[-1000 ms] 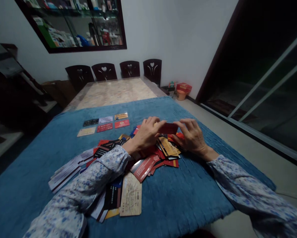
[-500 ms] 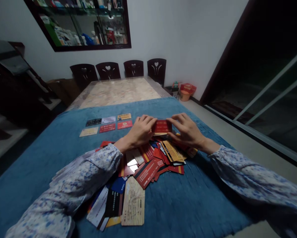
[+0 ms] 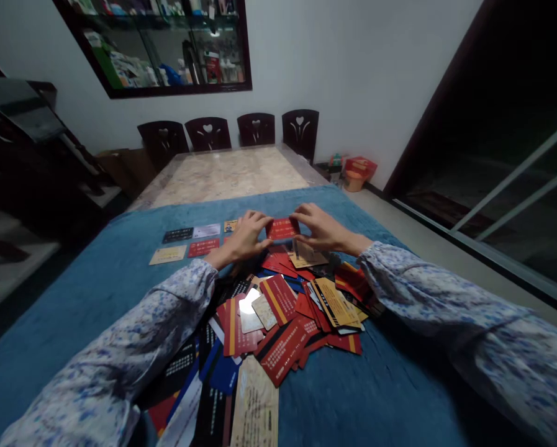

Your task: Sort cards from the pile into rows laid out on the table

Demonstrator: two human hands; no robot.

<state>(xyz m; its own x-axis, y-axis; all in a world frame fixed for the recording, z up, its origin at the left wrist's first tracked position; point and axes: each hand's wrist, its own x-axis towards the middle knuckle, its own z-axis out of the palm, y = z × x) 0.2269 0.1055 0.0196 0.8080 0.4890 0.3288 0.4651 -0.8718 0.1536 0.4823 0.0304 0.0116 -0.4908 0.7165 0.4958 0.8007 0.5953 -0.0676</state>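
Observation:
A red card (image 3: 282, 228) with pale lettering is held up above the pile, its printed side facing me. My left hand (image 3: 247, 238) pinches its left edge between thumb and fingers. Its right edge is gripped the same way by my right hand (image 3: 325, 228). Below lies a loose heap of cards, with a yellow card (image 3: 331, 301), a dark red card (image 3: 280, 354) and a beige card (image 3: 254, 403) on top. Beyond my left hand, several cards lie in rows, among them a black card (image 3: 178, 235) and a cream card (image 3: 167, 254); my hand partly covers the rows' right end.
A blue cloth (image 3: 96, 292) covers the near part of the table; its far part shows a marbled top (image 3: 231, 167). Dark chairs (image 3: 208, 133) stand along the far end. A red bag (image 3: 359, 167) sits on the floor at the right.
Both hands have moved left and slightly up with the red card, away from the heap. The card has tilted and catches more light. My view has shifted a little.

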